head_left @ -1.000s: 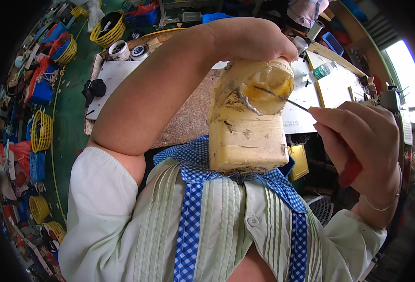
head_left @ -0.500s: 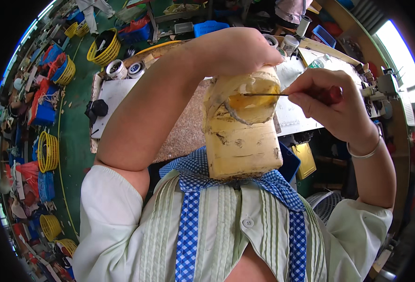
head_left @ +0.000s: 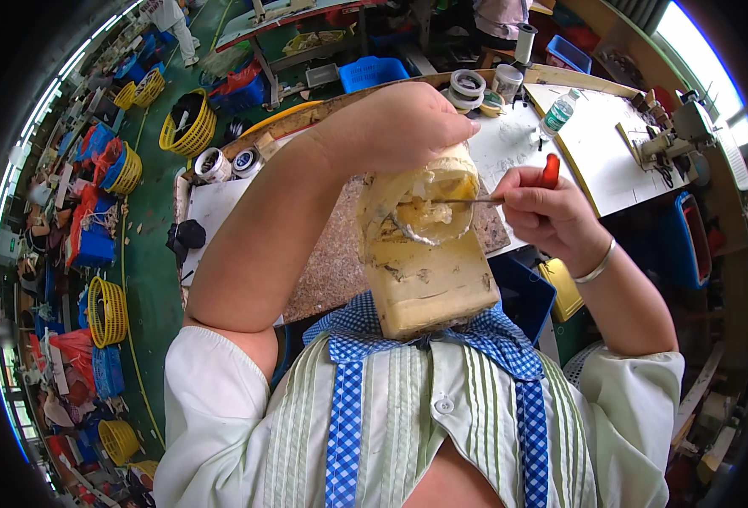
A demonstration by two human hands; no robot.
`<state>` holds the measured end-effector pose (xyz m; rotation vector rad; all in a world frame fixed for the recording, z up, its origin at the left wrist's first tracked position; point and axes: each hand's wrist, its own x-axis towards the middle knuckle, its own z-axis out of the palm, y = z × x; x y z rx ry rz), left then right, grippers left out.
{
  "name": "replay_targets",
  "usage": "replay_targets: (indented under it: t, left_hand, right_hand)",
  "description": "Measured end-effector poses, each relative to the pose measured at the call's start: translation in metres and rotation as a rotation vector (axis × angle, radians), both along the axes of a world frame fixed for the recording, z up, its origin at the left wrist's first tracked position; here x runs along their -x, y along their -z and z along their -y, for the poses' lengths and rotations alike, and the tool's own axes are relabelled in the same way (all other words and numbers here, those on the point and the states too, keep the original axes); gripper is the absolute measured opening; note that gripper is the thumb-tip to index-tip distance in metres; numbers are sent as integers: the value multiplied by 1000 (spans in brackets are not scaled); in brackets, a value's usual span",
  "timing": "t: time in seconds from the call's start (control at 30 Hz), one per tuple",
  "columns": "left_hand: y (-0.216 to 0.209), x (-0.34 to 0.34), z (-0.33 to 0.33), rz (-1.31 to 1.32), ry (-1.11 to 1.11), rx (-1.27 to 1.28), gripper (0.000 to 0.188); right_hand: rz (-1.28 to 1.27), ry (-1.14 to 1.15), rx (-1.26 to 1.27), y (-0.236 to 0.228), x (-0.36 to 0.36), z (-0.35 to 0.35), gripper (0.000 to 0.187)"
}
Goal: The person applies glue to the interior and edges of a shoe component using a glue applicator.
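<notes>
I have two hands at work here, on one pale yellow container [head_left: 431, 284] and one thin red-handled tool [head_left: 469, 201]. On the tabletop ahead of me I count one clear bottle with a green label [head_left: 558, 114] and one lidded clear jar [head_left: 507, 82]; at the far left corner stand one white tub [head_left: 213, 165] and one dark-topped tin [head_left: 246, 161], side by side. One white spool [head_left: 525, 42] stands at the back edge. I wear one blue-checked apron [head_left: 345, 432] with two straps showing, and one bracelet [head_left: 598, 262] on my right wrist.

The container is in front of my chest, its lower end at the apron, its one round opening [head_left: 441, 212] toward my face, with pale lumps inside. My left hand [head_left: 408, 118] bends over its upper end from the far side; most of those fingers are hidden, so I cannot tell how far they are curled. My right hand [head_left: 550, 207] is just to the right of the opening, its fingers closed around the tool, thumb and forefinger pinched near the shaft, with the red handle poking up above the knuckles. The shaft runs leftward from my fingertips, into the container's opening, among the lumps.
</notes>
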<state>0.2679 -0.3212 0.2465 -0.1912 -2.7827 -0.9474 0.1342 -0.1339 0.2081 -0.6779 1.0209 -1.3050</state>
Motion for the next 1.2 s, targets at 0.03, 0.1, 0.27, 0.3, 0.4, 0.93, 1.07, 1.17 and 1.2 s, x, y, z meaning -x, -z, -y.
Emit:
replay_targets:
  t: [0.03, 0.1, 0.27, 0.3, 0.4, 0.93, 1.07, 1.17, 1.2]
  left_hand:
    - [2, 0, -1, 29, -22, -55, 33]
    - [2, 4, -2, 57, -27, -106, 35]
    - [6, 8, 3, 44, 17, -182, 33]
    - [7, 9, 2, 43, 19, -178, 33]
    - [7, 12, 2, 236, -135, -315, 32]
    - [4, 22, 2, 258, -71, -301, 28]
    - [8, 19, 6, 176, 19, -267, 30]
    - [8, 19, 8, 182, 22, -258, 34]
    - [6, 18, 6, 182, 24, -256, 34]
  right_hand:
    - [121, -30, -2, 6, 0, -1, 11]
    - [173, -36, 23, 22, 1, -6, 10]
    - [412, 4, 214, 53, -5, -7, 11]
    - [462, 50, 250, 56, -7, -7, 11]
    - [400, 69, 342, 63, -9, -16, 11]
    - [-1211, 448, 525, -19, -30, -34, 8]
    - [-1349, 267, 623, -22, -17, -24, 10]
    - [-1384, 184, 676, -23, -16, -17, 9]
    - [-1361, 191, 698, -23, -17, -15, 8]
